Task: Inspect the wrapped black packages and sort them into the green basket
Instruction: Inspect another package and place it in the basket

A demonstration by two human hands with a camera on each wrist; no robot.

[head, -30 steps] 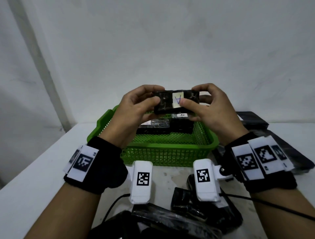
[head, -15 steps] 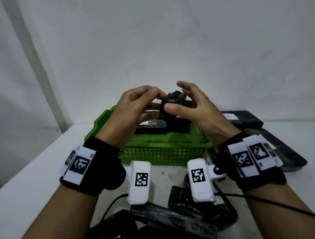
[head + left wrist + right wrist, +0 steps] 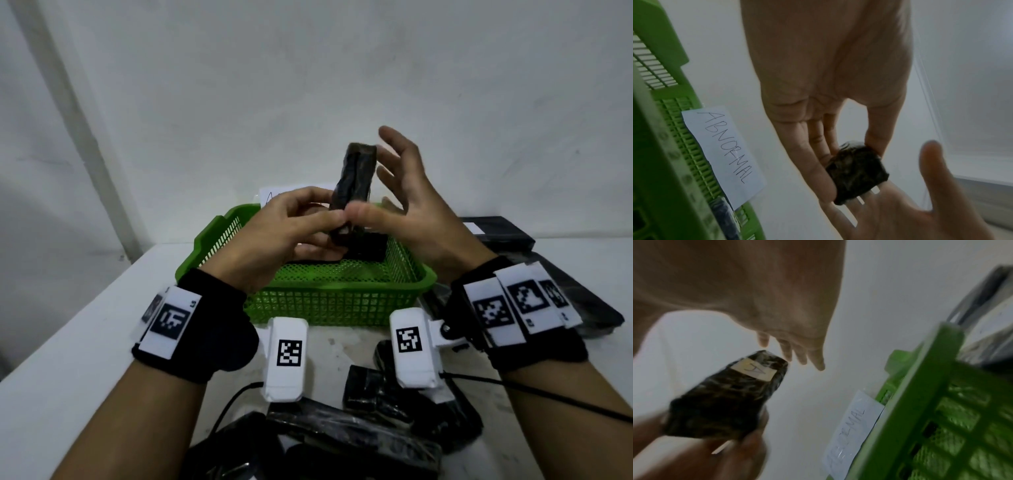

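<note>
Black package point(image 3: 354, 185) upright (above basket point(image 3: 339, 305))

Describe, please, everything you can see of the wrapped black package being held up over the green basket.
The wrapped black package is a small block in glossy, crinkled dark film, with a pale label marked "A". It stands nearly upright above the green basket. The left hand pinches its lower end; the right hand's thumb touches there too, fingers spread open beside it.

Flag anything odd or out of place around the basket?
Nothing is spilled or visibly damaged. The held package stands on end over the green basket, pinched at its lower end by the left hand; right hand open beside it. A paper note reading ABNORMAL sits behind the basket.
</note>
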